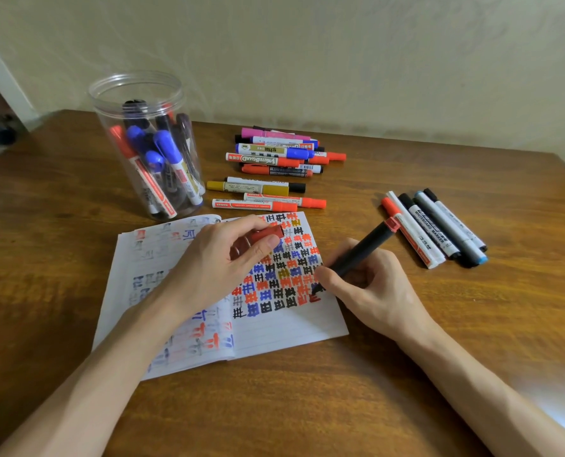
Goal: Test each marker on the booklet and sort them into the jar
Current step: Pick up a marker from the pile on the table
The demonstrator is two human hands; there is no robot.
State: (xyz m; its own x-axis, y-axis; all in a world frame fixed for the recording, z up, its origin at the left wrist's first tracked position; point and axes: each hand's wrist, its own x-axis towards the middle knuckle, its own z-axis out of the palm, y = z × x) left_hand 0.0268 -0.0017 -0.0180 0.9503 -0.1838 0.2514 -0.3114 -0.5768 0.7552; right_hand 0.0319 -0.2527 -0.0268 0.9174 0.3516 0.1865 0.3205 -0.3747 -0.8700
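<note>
Stock on the wooden table (307, 407), one sitting. Item, booklet (291, 324): is lying open near the middle, its right page carrying rows of red, blue, black and ochre test marks. Item, right hand (366, 278): its grip is clamping a black-bodied marker (363, 249) (red collar at the far end), with the tip touching the right page beside a red stroke. Item, left hand (215, 258): is resting over the fold of the booklet, its grip pinching a red cap (268, 233) between thumb and fingers. Item, jar (149, 143): clear plastic, lidless, is standing upright at far left just beyond the booklet, holding red, blue and black markers leaning on end. Item, far pile (281, 153): pink, blue, red and black markers are lying stacked right of the jar. Item, middle row (264, 192): ochre, black and red markers are lying between the far pile and the booklet. Item, right group (436, 225): several markers are lying side by side, apart from the booklet.
</note>
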